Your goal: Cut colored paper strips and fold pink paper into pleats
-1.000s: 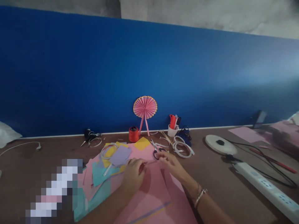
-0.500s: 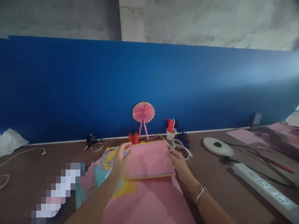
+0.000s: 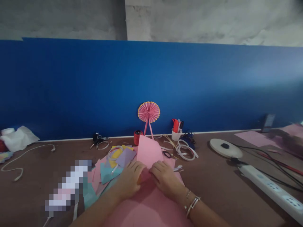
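Both of my hands grip the lower edge of a pink sheet of paper [image 3: 149, 151], which stands up and curves a little in front of me. My left hand [image 3: 129, 180] has its fingers bent at the sheet's lower left; a small bit of yellow shows by them. My right hand [image 3: 165, 179], with bracelets at the wrist, pinches the lower right close beside it. Beneath lies a larger pink sheet [image 3: 151, 211]. Left of my hands, coloured paper pieces [image 3: 110, 172] in teal, yellow, purple and pink overlap, with a white ring-shaped coil [image 3: 115, 153] on top.
A pink pleated paper fan [image 3: 149, 112] leans on the blue partition [image 3: 94, 78], beside a red cylinder [image 3: 138, 138]. A white cup [image 3: 176, 135] holds pens and a red tool. Right are a round white disc [image 3: 226, 148], cables and a power strip [image 3: 272, 190]; a blurred-out object [image 3: 71, 186] lies left.
The pink paper has gone from a wide, flat hold by its sides to standing upright. My hands have come close together at its lower edge. The view has shifted slightly.
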Tool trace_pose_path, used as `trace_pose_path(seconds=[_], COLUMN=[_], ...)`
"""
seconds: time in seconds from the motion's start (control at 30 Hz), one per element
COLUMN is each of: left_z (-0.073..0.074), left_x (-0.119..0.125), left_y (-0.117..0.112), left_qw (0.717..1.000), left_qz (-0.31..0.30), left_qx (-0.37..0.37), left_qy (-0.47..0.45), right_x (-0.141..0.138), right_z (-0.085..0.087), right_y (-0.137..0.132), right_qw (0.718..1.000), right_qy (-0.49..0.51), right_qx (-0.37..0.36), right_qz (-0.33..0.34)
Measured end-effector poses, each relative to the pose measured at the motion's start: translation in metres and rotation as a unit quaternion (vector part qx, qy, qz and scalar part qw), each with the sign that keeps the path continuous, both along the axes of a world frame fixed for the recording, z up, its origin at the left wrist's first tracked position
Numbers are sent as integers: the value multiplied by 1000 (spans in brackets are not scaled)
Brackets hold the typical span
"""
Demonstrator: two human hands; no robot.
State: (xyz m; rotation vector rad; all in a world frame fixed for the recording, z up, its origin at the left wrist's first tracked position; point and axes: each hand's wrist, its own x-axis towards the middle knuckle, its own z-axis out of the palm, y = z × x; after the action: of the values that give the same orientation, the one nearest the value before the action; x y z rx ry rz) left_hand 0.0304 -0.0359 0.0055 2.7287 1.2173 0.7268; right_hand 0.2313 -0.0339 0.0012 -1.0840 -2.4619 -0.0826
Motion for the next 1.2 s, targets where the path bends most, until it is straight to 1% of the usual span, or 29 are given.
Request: trace_pose_path(seconds=[0.03, 0.1, 0.17, 0.23, 0.33, 0.43, 0.57, 0.67, 0.73, 0.87, 0.93, 1.0, 1.1, 1.13, 1.2], left_z=[-5, -10, -11, -10, -9, -7, -3, 0, 0, -3, -4, -6, -8, -9, -9], left_x=[-1, -3, -7, -9, -11, -12, -13, -13, -12, -12, -12, -12, -13, -14, -15], left_y=[-1, -3, -5, -7, -8, -8, -8, -8, -7, -6, -5, -4, 0, 1, 4], left_qw=[1000, 998, 996, 996, 996, 996, 996, 996, 995, 992, 991, 991, 990, 990, 990], left_qz=[15, 22, 12, 9, 18, 11, 4, -2, 0, 20, 30, 45, 69, 71, 54], left_qx=[-9, -11, -12, -21, -50, -77, -86, -86, -96, -122, -126, -124, -117, -118, -123], left_qy=[22, 59, 82, 91, 74, 43, 25, 22, 11, -18, -22, -27, -41, -44, -38], right_x=[0, 1, 6, 13, 25, 34, 40, 46, 50, 57, 58, 56, 51, 49, 48], right_z=[-1, -1, 1, 4, 8, 10, 10, 8, 7, 2, 1, 0, 1, 0, -1], right_y=[-1, -2, -4, -4, 0, 5, 11, 14, 15, 20, 22, 24, 24, 24, 24], right_qw=[1000, 997, 993, 989, 983, 979, 973, 963, 958, 940, 929, 927, 934, 936, 936], right_qy=[-21, -48, -49, -32, -18, -7, 43, 67, 73, 95, 113, 131, 151, 157, 161], right_qx=[-17, -59, -103, -144, -181, -201, -225, -259, -277, -328, -353, -352, -323, -315, -312], right_qz=[2, 13, 9, -11, -28, -25, -5, 13, 8, -9, -3, -2, -19, -25, -31])
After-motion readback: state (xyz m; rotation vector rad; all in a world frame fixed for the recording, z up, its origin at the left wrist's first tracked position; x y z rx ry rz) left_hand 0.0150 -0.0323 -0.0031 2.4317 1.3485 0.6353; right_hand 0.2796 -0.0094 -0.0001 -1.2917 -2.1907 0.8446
